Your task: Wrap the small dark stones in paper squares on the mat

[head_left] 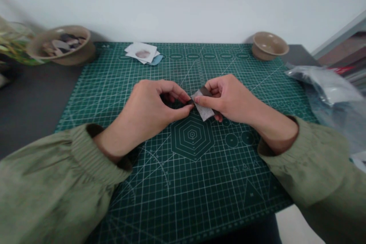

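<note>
My right hand (228,97) pinches a small folded piece (204,111), light grey on one face and dark brown on the other, which looks like sandpaper. The thumb presses on its grey face, with fingers behind it. To the left, my left hand (154,103) closes thumb and fingertips on a small dark piece (191,101); most of it is hidden, so its kind does not show. Both fingertips meet close together above the green cutting mat (197,190), and the dark piece meets the edge of the folded one.
A brown bowl (64,60) with several dark and tan pieces stands at the back left. White square papers (143,52) lie near the wall. Another brown bowl (268,47) is at the back right, with clear plastic bags (328,87) in front of it.
</note>
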`<state>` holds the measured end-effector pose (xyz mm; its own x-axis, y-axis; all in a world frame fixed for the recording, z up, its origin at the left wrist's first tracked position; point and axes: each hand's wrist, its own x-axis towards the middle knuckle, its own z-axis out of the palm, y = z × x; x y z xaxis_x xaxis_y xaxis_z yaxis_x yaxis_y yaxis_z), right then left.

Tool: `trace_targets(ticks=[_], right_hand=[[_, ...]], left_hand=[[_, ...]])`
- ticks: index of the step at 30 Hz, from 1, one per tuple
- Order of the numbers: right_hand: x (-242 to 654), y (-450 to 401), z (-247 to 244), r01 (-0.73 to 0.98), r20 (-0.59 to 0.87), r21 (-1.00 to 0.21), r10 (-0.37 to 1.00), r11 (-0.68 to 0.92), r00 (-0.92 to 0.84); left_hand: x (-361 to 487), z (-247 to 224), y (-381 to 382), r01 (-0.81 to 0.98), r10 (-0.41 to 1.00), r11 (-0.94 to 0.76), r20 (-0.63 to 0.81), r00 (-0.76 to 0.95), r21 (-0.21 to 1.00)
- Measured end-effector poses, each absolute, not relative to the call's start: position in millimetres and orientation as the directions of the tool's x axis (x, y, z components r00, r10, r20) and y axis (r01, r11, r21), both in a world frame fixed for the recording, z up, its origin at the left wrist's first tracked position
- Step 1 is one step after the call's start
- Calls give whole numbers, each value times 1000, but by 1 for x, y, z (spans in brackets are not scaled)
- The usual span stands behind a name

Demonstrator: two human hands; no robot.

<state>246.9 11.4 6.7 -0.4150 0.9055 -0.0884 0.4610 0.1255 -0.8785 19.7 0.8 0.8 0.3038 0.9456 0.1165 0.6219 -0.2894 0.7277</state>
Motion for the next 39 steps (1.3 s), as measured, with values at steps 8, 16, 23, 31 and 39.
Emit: trace_targets(ticks=[8,16,23,31,39], right_hand=[[248,12,7,476,-85,-870,910,131,-406],[247,10,10,482,-82,-866,916,128,-392],[246,10,8,462,-79,-879,916,123,-393],[244,10,6,435,-108,-897,920,73,-376],[243,11,6,426,-111,-902,920,66,-377]], left_hand=[[20,0,1,605,951,-273,113,289,748],[19,0,2,600,950,-270,108,292,753],[19,-4,3,599,951,-269,108,291,754],[19,-3,3,606,956,-252,98,275,755],[19,-4,4,604,953,-269,118,278,750]])
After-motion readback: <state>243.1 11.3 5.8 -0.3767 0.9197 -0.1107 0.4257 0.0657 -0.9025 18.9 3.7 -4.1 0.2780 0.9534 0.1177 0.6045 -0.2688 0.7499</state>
